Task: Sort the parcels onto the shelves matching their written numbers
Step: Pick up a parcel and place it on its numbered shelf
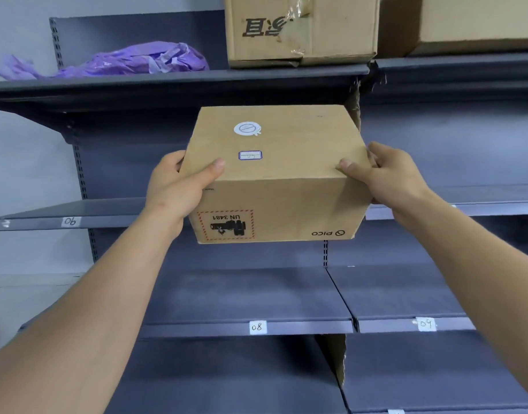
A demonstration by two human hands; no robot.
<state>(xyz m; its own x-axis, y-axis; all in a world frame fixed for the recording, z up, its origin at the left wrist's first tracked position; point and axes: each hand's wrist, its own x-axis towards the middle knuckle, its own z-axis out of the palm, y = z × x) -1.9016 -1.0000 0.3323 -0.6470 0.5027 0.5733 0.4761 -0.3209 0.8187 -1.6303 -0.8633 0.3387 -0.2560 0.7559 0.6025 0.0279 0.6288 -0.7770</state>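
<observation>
Head view shows the parcel (274, 174) in the air before the grey metal shelves, level with the middle shelf (32, 218) and above the shelf tagged 08 (286, 327). The left grip (173, 186) and right grip (397, 177) clamp its opposite sides, thumbs on top, probably so that the small handwritten label (250, 155) faces up for reading; its number is too blurred. The parcel is a smooth brown cardboard box with sharp edges, and its print is upside down.

Matt cardboard parcel (274, 174); matt grey metal shelves (245, 294); crinkled glossy purple plastic bag (131, 59).
</observation>
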